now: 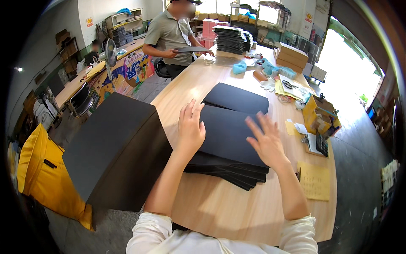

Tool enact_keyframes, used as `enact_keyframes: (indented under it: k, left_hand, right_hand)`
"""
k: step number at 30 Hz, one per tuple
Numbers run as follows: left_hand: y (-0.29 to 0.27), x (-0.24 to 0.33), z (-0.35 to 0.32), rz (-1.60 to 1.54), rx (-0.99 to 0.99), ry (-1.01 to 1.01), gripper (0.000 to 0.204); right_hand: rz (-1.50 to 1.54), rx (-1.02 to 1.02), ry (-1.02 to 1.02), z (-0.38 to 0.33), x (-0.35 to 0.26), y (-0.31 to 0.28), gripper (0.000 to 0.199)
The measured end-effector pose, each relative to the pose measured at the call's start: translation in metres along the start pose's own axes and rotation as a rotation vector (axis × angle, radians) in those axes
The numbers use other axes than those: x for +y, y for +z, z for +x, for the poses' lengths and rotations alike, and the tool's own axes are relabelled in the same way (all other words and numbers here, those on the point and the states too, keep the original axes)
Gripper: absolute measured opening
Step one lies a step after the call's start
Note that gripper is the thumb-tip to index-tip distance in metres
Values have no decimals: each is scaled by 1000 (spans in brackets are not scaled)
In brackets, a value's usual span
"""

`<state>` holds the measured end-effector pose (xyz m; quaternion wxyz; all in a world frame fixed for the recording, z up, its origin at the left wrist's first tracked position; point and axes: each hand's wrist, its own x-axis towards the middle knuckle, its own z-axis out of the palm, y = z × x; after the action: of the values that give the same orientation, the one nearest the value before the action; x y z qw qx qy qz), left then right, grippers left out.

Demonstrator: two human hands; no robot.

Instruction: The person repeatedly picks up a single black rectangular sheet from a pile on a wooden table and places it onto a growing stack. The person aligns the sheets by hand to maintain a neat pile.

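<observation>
A stack of flat black boards [232, 133] lies on the wooden table in front of me, its lower layers fanned out unevenly toward my side. Over its left edge is my left hand [191, 127], fingers stretched and slightly apart, holding nothing. My right hand [270, 144] hovers at the stack's right edge with spread, motion-blurred fingers, also holding nothing. Whether either hand touches the boards I cannot tell. Just beyond lies another group of black boards [237, 97]. To the left of my left arm stands a large black panel [110, 144], partly past the table edge.
Across the table [228, 211] a co-worker [171, 38] holds a black board [190, 49] near a tall black stack [230, 40]. Along the right side are cardboard boxes [292, 57], scissors [288, 84], a yellow box [315, 114], a calculator [322, 144] and a clipboard [314, 181]. A yellow bag [42, 165] stands left.
</observation>
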<state>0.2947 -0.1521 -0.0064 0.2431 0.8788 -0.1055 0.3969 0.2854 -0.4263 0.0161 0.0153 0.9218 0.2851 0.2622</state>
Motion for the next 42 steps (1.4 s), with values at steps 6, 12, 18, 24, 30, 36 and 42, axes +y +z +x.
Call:
enact_keyframes:
  k: [6, 12, 18, 24, 30, 36, 42]
  left_hand:
    - [-129, 73, -58, -114, 418, 187, 25]
    - [-222, 50, -163, 254, 890, 302, 20]
    - [-260, 11, -179, 30, 943, -39, 27]
    - [-271, -8, -192, -35, 841, -157, 34]
    - [-260, -20, -198, -98, 805, -135, 39]
    - [-255, -26, -203, -3, 701, -81, 45]
    - [-256, -28, -199, 132, 726, -42, 50]
  right_hand:
    - [407, 68, 103, 13, -17, -15, 61]
    - [790, 341, -419, 78, -125, -85, 32]
    - [1050, 284, -916, 110, -249, -120, 30]
    - [1180, 170, -1154, 134, -320, -117, 37]
    - [1200, 73, -1192, 143, -339, -99, 30]
    - [1253, 54, -1155, 145, -340, -93, 32]
    - [1404, -51, -1040, 145, -345, -91, 21]
